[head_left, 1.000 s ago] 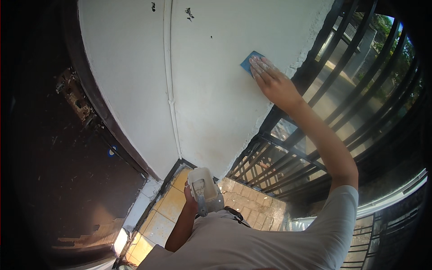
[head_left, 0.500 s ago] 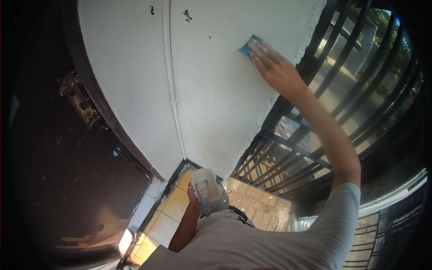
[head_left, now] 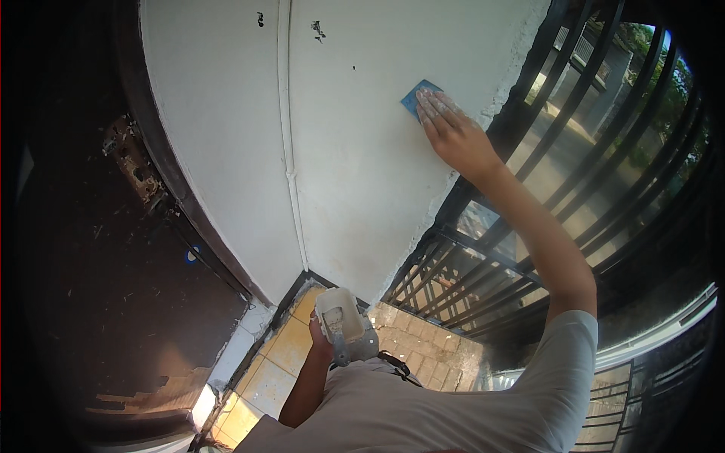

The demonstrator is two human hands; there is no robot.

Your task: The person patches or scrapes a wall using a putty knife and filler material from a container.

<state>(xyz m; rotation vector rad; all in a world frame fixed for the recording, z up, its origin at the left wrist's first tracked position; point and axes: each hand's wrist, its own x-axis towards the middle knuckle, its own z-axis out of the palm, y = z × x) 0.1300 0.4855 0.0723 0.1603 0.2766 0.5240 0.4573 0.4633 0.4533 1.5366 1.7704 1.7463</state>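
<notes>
My right hand (head_left: 451,130), its fingers dusted white, is stretched out to the white wall (head_left: 362,174). Under the fingertips a flat blue square (head_left: 420,97) is pressed to the wall's surface; whether it is sandpaper or a plastic spreader cannot be made out. Low in front of my body, my left hand (head_left: 320,337) grips the side of a whitish plastic tub (head_left: 355,321), its fingers partly hidden behind it. Pale paste smears the tub's inside, and a putty knife (head_left: 339,349) rests in it with one end over the near rim.
A white pipe (head_left: 286,136) runs down the wall. Dark chipped spots (head_left: 318,31) mark the upper part. Black metal bars (head_left: 574,121) stand to the right of the wall's rough edge. At left is a dark brown door (head_left: 98,279). Yellow tiles (head_left: 291,343) and brick paving (head_left: 411,332) lie below.
My right hand and the blue square have slid a little down the wall. The left hand still holds the tub at nearly the same place. The view has shifted slightly.
</notes>
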